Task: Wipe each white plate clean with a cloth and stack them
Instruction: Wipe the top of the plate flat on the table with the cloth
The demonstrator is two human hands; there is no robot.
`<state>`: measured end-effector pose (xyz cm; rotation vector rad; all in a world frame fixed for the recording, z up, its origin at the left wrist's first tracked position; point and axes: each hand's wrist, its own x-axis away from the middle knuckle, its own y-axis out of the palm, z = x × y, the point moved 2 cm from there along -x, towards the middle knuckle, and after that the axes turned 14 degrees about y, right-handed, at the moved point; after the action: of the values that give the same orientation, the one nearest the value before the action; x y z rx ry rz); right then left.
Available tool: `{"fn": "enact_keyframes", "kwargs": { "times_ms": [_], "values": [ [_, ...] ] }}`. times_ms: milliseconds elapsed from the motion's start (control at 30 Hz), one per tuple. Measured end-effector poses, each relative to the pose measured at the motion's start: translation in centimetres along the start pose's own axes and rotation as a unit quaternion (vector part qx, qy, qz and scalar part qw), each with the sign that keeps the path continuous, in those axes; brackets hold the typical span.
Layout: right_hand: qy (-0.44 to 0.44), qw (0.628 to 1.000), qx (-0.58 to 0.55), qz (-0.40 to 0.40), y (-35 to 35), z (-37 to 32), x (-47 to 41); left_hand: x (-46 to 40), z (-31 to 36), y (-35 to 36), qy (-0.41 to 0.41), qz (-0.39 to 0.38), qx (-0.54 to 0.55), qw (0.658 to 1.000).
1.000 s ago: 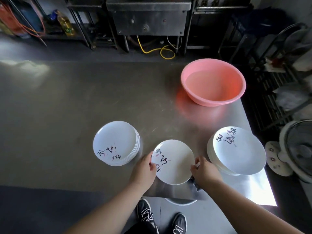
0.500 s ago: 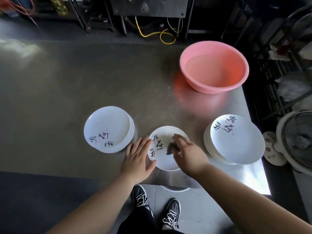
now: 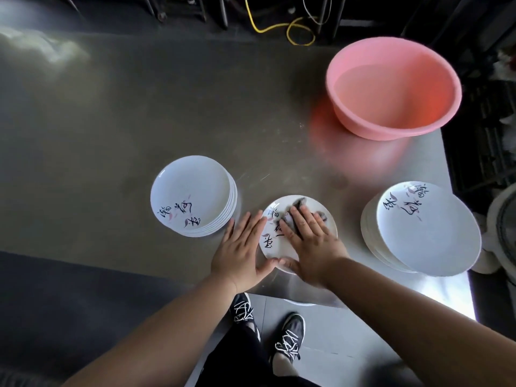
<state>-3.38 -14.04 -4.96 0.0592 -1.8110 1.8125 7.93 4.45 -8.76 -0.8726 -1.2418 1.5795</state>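
white plate (image 3: 275, 241) in work sits low centre of the frame, flat on the steel table (image 3: 111, 135), near its front edge and just above your shoes (image 3: 287, 339).

head view, the only one:

- your right hand (image 3: 312, 244) lies palm-down on the plate, fingers straight and close together, pressing a dark cloth (image 3: 300, 209) onto the face. only the cloth's far edges show past your fingertips. a flat hand spreads the cloth wide, likely why you hold it so.
- your left hand (image 3: 240, 252) lies flat on the table at the plate's left rim, fingers straight and slightly spread, thumb along the near rim. it grips nothing. i judge it a stop, so the plate won't slide while you rub.
- the stack at left centre (image 3: 192, 195), printed side up, stands just beside your left fingertips, apart from the plate in work.
- the stack at the right edge (image 3: 427, 230) is taller and looser, its top plate riding off to the lower right and reaching past the table's corner. watch it.
- pink basin (image 3: 391, 88), upper right, well apart from all plates. whether it holds water i cannot tell.
- yellow cable (image 3: 279, 26) on the floor at top centre.

judgement: wiping step is under way on one plate. which stack is clean i cannot tell from this view. the plate lies between both, within easy reach of either hand.
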Motion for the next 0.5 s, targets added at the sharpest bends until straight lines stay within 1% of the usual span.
{"fn": "enact_keyframes", "kwargs": {
  "times_ms": [67, 100, 133, 200, 267, 300, 367, 433, 500],
  "values": [
    [0.031, 0.999, -0.014, -0.002, -1.0, 0.4, -1.2, 0.0, 0.0, -0.1, 0.001, 0.003, -0.001, 1.0],
    [0.031, 0.999, -0.025, -0.008, -1.2, 0.2, -1.3, 0.0, 0.0, -0.1, -0.001, 0.001, -0.002, 1.0],
    [0.017, 0.999, -0.036, -0.015, -1.1, -0.1, -0.9, 0.0, 0.0, -0.2, -0.003, -0.003, -0.004, 1.0],
    [-0.042, 0.998, -0.042, -0.022, -0.1, -0.8, 1.0, 0.0, 0.0, -0.1, -0.003, -0.012, -0.009, 1.0],
    [-0.107, 0.994, -0.037, -0.009, 1.2, -0.9, 3.6, -0.1, 0.0, 0.0, -0.001, -0.021, -0.01, 1.0],
    [-0.128, 0.991, -0.037, 0.002, 1.6, -0.5, 4.2, -0.1, 0.0, 0.0, 0.0, -0.025, -0.012, 1.0],
    [-0.153, 0.987, -0.042, -0.003, 1.7, 0.4, 3.6, 0.0, -0.1, 0.0, 0.001, -0.029, -0.018, 0.999],
    [-0.121, 0.991, -0.058, -0.006, 0.9, 1.2, 1.5, -0.1, 0.0, -0.1, 0.001, -0.022, -0.014, 1.0],
    [-0.047, 0.998, -0.048, -0.015, -0.4, 1.6, -0.5, -0.1, 0.0, -0.1, 0.005, -0.014, -0.011, 1.0]
  ]
}}
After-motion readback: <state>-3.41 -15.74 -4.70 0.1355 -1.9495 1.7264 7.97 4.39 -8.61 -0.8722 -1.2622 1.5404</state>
